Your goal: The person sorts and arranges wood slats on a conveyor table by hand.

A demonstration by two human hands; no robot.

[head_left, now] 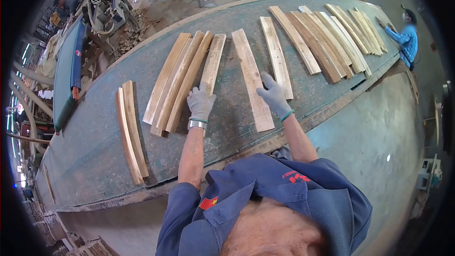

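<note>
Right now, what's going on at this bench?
A person in grey gloves leans over a long green table spread with curved wooden slats. The left hand rests on the near end of one slat at the edge of a small bundle. The right hand lies flat on a single wider slat. Neither hand has a closed grip on anything. More slats lie fanned out to the right, where another person works at the far end. A loose pair sits to the left.

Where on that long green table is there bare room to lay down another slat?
Bare table lies left of the pair of slats, and a narrow gap shows between that pair and the bundle beside the left hand. The near edge below the right hand is open too. The far right is crowded with overlapping slats, where a co-worker stands.
</note>
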